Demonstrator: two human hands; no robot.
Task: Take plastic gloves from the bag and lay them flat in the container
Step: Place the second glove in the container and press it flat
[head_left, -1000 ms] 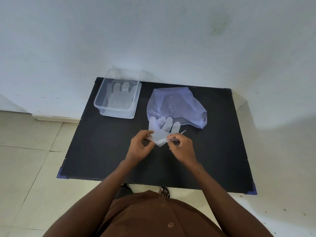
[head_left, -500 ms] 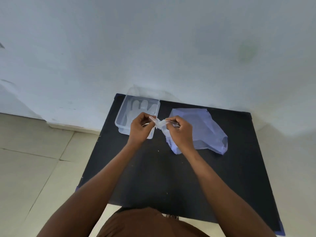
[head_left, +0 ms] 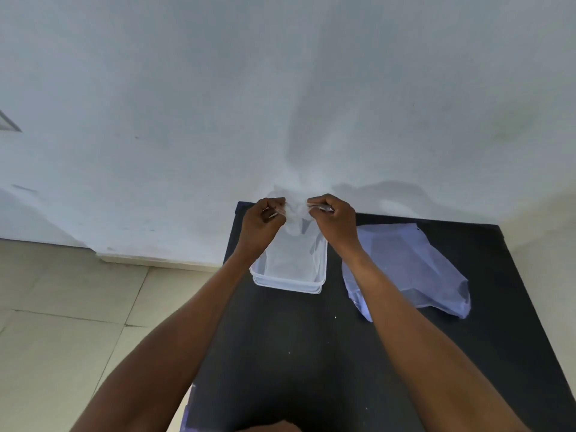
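A thin clear plastic glove (head_left: 295, 217) hangs between my two hands above the far end of the clear plastic container (head_left: 288, 283). My left hand (head_left: 262, 222) pinches its left edge and my right hand (head_left: 335, 220) pinches its right edge, both with fingers closed on the film. The container stands at the back left of the black table (head_left: 311, 353); pale gloves lying inside it are only faintly visible. The bluish translucent bag (head_left: 414, 269) lies to the right of the container, partly behind my right forearm.
A white wall (head_left: 280, 104) rises right behind the table's far edge. Beige floor tiles (head_left: 62, 322) lie to the left of the table. My two forearms stretch over the near half of the table.
Both hands carried the glove from the table's middle, in front of the bag, leftward and away to above the container. The camera tilted up and moved closer.
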